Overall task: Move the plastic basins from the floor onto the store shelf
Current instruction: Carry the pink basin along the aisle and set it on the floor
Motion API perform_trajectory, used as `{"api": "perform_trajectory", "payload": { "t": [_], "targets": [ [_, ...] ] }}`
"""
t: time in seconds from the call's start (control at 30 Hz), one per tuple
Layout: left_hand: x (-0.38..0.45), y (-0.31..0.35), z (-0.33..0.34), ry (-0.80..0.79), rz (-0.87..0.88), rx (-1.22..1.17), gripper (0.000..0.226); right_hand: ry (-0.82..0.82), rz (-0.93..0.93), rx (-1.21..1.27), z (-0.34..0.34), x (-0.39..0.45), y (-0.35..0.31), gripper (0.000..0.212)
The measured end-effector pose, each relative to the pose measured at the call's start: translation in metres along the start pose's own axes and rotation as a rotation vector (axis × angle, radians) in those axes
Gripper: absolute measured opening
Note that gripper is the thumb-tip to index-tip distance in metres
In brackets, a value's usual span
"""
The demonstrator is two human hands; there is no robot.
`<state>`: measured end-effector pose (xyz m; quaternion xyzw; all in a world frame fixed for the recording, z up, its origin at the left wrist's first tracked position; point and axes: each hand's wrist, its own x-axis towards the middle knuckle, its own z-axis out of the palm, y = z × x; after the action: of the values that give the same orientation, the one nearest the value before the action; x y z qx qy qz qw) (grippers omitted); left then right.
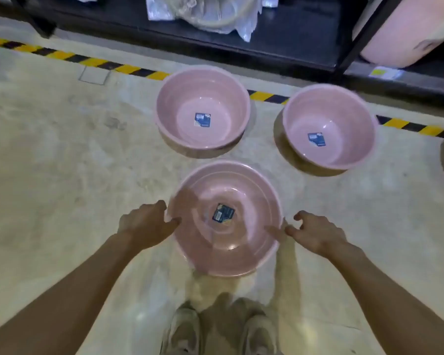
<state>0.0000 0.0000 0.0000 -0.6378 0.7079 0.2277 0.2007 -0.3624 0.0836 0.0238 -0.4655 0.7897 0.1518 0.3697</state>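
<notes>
Nearest basin (226,219) sat on floor (62,155) before your feet. Left hand (144,224), right hand (315,234) flanked rim, fingers curled, not yet gripping. Best: hook opposite edges evenly, lift level toward shelf (280,44).

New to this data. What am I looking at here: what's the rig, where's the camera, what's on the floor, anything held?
There is no robot. A person wears one wide-angle camera on the head, looking forward and down, so you see their own arms and shoes from above.

Three pink plastic basins sit on the concrete floor, each with a dark label inside: the near basin between the hands, the far left basin, and the far right basin.

The left hand and right hand are open at opposite sides of the near basin's rim, the left thumb at the edge. Blur hides whether either really grips it, and it does not look lifted.

Behind a yellow-black floor stripe stands the dark store shelf, holding plastic-wrapped goods.
</notes>
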Motion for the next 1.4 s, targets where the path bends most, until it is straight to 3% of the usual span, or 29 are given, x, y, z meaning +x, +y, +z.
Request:
{"api": "perform_trajectory", "payload": {
  "t": [0.17, 0.3, 0.53, 0.83, 1.07, 1.23, 1.4],
  "targets": [
    [0.048, -0.005, 0.054, 0.054, -0.134, -0.098, 0.081, 0.148, 0.004, 0.067, 0.053, 0.063, 0.012, 0.077],
    [0.063, -0.006, 0.073, 0.18, -0.133, -0.171, 0.06, 0.163, -0.03, 0.09, 0.074, 0.088, 0.013, 0.06],
    [0.066, -0.007, 0.079, 0.148, -0.077, -0.378, 0.031, 0.225, -0.044, 0.197, 0.082, 0.098, 0.011, 0.037],
    [0.045, -0.008, 0.035, 0.121, -0.009, -0.402, 0.032, 0.244, -0.083, 0.105, 0.045, 0.068, 0.005, 0.037],
    [-0.053, 0.003, -0.127, 0.145, -0.024, -0.405, 0.028, 0.29, -0.112, 0.138, -0.091, -0.059, -0.019, 0.028],
    [-0.172, 0.02, -0.33, 0.173, -0.037, -0.435, 0.026, 0.348, -0.094, 0.18, -0.268, -0.215, -0.056, 0.026],
    [-0.296, 0.039, -0.551, 0.193, 0.012, -0.557, 0.014, 0.363, -0.196, 0.281, -0.455, -0.381, -0.083, 0.017]
  ]
}}
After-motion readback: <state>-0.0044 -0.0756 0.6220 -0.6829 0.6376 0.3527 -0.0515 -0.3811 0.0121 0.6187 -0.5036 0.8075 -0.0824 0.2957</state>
